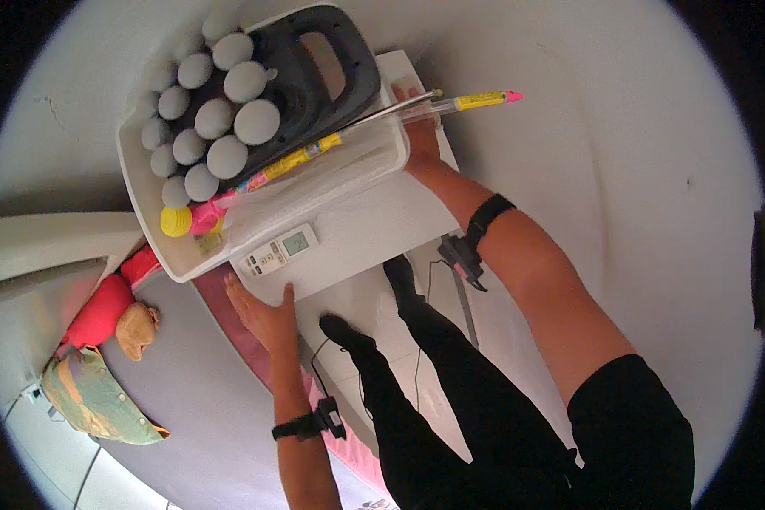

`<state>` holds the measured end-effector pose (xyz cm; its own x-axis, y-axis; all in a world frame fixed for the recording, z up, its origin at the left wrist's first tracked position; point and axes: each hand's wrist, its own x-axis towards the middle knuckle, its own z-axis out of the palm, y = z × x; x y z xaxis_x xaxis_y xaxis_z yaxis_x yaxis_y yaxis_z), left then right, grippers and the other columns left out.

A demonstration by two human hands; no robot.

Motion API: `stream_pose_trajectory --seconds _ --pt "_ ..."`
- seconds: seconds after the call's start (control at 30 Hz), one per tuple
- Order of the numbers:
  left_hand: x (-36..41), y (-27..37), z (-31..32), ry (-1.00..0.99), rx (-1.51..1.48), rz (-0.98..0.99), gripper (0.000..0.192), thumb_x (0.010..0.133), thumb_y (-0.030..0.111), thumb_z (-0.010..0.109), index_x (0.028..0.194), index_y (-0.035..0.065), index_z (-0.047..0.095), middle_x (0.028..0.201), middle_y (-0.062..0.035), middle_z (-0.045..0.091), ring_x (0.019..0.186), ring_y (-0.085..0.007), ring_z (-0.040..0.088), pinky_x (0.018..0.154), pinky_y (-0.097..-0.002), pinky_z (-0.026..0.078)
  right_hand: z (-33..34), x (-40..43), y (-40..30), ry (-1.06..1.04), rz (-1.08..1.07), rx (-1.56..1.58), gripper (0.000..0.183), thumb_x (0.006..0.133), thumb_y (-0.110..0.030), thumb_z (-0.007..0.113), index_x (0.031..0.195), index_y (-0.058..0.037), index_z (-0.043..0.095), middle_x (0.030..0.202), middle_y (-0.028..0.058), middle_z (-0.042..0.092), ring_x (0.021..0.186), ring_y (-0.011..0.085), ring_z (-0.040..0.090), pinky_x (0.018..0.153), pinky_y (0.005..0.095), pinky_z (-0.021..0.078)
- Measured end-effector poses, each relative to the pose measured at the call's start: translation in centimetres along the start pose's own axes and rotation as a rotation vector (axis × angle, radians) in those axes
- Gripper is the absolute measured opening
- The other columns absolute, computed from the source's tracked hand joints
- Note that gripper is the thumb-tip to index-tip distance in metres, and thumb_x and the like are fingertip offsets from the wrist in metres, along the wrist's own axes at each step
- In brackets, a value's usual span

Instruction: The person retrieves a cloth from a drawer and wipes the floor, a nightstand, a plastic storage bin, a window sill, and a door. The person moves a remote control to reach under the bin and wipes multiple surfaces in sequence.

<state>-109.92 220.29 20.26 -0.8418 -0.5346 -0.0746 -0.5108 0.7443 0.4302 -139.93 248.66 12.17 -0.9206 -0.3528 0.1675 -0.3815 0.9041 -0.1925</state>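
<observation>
A white plastic bin [319, 201] sits on a white tabletop [370, 223]. Inside lie a dark grey plastic piece with a handle hole [350, 57], several light grey balls [257, 122], and a pink and yellow stick toy [293, 160]. A clear tube with a yellow section and pink tip [481, 101] and a thin metal rod [395, 111] stick out over the right rim. My right hand [423, 137] is at the bin's right end, partly hidden behind rim and tube; its grip is unclear. My left hand [264, 315], fingers spread and empty, is near the white remote control [279, 250].
A grey bed surface [185, 370] lies at the lower left, with a red cushion [102, 310], a tan plush item [137, 330] and a green patterned pillow [99, 398]. A wall rises at the right. Thin cables run on the tiled floor by my feet.
</observation>
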Motion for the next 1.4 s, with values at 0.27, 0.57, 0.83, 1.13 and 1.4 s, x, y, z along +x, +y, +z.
stream_pose_trajectory --seconds 0.27,0.57,0.83,1.13,1.4 --pt "-6.3 -3.3 1.1 -0.247 -0.119 -0.072 0.102 0.09 0.038 0.08 0.163 -0.0062 0.025 0.17 -0.0334 0.02 0.158 -0.046 0.023 0.126 -0.0476 0.028 -5.5 -13.4 -6.1 -0.16 0.215 0.065 0.069 0.104 -0.047 0.057 0.161 -0.0124 0.041 0.17 0.0123 0.034 0.157 0.0413 0.025 0.124 0.0587 0.0214" --pt "-6.2 -4.2 0.0 -0.329 -0.177 -0.092 0.101 0.085 0.03 0.082 0.165 0.0024 0.027 0.173 -0.0284 0.017 0.154 -0.0429 0.035 0.12 -0.0447 0.039 -3.3 -20.4 -22.0 -0.165 0.229 0.193 0.07 0.105 -0.045 0.054 0.163 -0.0101 0.037 0.172 0.0135 0.028 0.159 0.0442 0.02 0.124 0.0623 0.0191" --pt "-4.7 -6.1 -2.3 -0.166 -0.442 -0.154 0.098 0.091 0.032 0.08 0.167 0.0038 0.025 0.171 -0.0276 0.024 0.154 -0.0395 0.037 0.121 -0.0427 0.039 -4.1 -22.1 -22.1 -0.204 0.166 0.207 0.069 0.106 -0.049 0.053 0.162 -0.0115 0.039 0.172 0.0114 0.03 0.16 0.0394 0.021 0.126 0.0585 0.0194" --pt "2.2 -4.2 5.2 0.082 -0.577 -0.173 0.074 0.102 0.055 0.06 0.157 0.0084 0.047 0.147 -0.0225 0.061 0.13 -0.0429 0.061 0.111 -0.0456 0.047 -5.5 -21.4 -17.9 -0.317 -0.054 0.12 0.07 0.106 -0.05 0.054 0.164 -0.0132 0.039 0.172 0.0105 0.032 0.16 0.0385 0.022 0.128 0.0552 0.0187" --pt "-10.2 -16.0 15.0 -0.122 -1.063 -0.818 0.053 0.109 0.046 0.045 0.104 0.003 0.075 0.121 -0.0168 0.076 0.114 -0.0332 0.07 0.1 -0.0434 0.051 -7.4 -18.8 -14.0 -0.39 -0.303 -0.019 0.069 0.103 -0.045 0.061 0.161 -0.0127 0.044 0.171 0.0084 0.036 0.16 0.0339 0.025 0.128 0.0503 0.0224"
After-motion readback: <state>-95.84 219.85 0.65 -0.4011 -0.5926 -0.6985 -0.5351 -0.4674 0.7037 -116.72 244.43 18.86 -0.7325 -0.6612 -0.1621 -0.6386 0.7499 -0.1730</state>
